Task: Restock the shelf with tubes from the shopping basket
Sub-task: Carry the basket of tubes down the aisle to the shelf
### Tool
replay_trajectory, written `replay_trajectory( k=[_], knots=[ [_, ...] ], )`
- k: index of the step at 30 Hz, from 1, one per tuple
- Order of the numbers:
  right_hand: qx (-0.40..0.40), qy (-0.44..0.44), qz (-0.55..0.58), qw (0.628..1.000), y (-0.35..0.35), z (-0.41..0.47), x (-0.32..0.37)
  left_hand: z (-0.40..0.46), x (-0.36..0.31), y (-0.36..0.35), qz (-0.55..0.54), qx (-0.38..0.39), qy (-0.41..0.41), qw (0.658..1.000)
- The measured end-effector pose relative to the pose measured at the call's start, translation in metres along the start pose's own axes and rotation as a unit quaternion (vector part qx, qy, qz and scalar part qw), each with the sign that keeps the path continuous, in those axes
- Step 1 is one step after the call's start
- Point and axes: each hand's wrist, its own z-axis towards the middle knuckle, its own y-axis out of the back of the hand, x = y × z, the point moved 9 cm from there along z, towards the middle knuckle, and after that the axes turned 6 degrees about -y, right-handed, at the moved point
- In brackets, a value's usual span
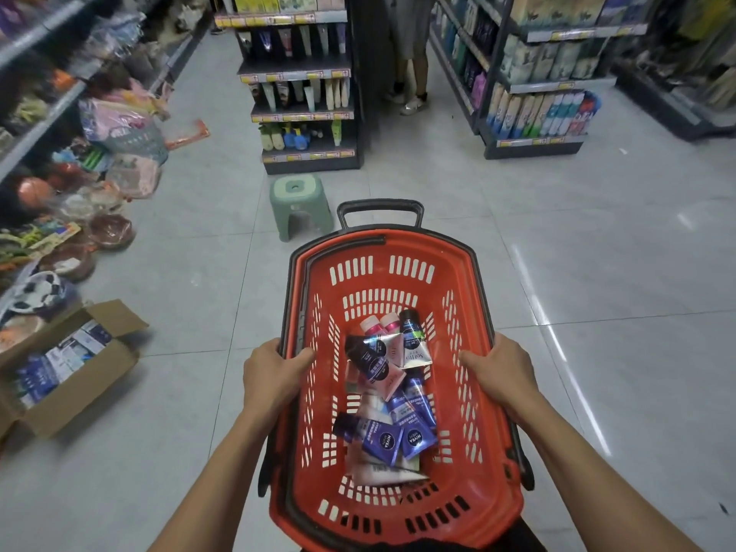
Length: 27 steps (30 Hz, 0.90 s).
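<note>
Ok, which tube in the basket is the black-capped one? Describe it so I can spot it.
Look in the red basket, at the far end of the pile of tubes. The black-capped tube lies rightmost there, beside two pink caps; its flat silver end reads "Sofito".

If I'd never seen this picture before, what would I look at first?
Probably the bright red basket right in the middle, held at its rim by the left hand and right hand, with a jumble of tubes inside. Just ahead on the floor stands a little green stool, in front of a shelf lined with more tubes.
</note>
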Motion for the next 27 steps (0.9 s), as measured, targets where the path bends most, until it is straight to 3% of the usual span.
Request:
replay_trajectory(
  k=[11,27],
  knots=[
    [0.025,0.049,-0.008,0.998,0.057,0.171,0.092,0.127,-0.097,-0.06,-0.004,-0.037,0.024,0.999],
    [0.055,0.045,-0.03,0.997,0.02,0.331,0.232,0.318,-0.14,-0.07,-0.019,-0.03,0.053,0.998]
  ],
)
